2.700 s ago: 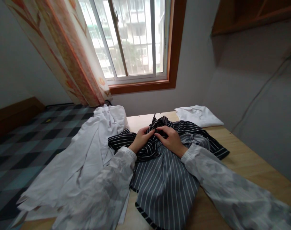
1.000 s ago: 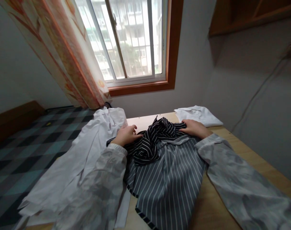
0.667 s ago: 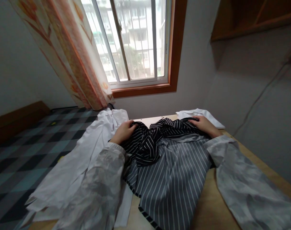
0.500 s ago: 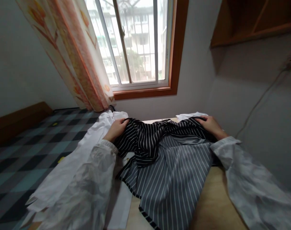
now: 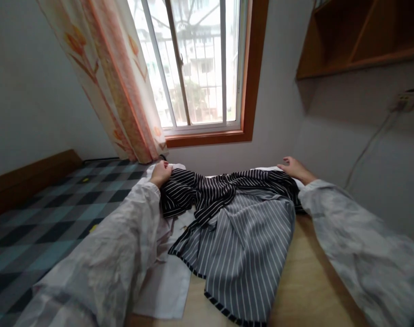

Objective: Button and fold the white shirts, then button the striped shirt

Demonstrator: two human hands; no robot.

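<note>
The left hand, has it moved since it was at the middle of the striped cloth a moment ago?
Yes. The left hand has gone out leftward, away from the right hand, drawing the striped cloth toward the curtain.

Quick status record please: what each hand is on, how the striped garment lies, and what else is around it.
left hand: closed on the far left end of the striped garment
right hand: on its far right end, grip unclear
striped garment: spread wide between the hands, near hem on the wooden table
white cloth: under the garment's left side
backdrop: window, curtain, wall shelf
</note>
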